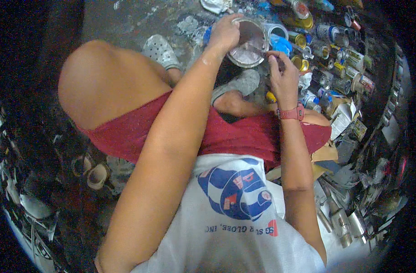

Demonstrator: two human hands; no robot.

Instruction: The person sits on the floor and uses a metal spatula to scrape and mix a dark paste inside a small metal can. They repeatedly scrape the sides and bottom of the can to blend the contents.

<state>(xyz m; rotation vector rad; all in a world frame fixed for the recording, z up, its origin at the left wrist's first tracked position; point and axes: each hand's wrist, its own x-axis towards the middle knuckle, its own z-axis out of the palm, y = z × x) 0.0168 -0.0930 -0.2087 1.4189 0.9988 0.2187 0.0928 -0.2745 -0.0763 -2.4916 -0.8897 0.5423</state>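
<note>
My left hand (pixel 225 34) grips the left rim of an open round metal can (pixel 265 34), tilted so that its inside faces me. Pale greyish material shows low inside the can. My right hand (pixel 284 75) is at the can's lower right rim. Its fingers are pinched together around what looks like a thin, dark handle or stick reaching into the can. The fingers and blur hide what it is. Just right of the can lies a bright blue crumpled piece (pixel 280 44), beside an open can with a pale blue rim (pixel 278 31).
Several paint cans, jars and bottles (pixel 327 34) crowd the floor to the right. White crumpled material (pixel 216 5) lies beyond the can. My clog-covered feet (pixel 161 51) flank it closely. Cardboard and paper (pixel 342 119) lie by my right knee; metal cylinders (pixel 341 226) sit lower right.
</note>
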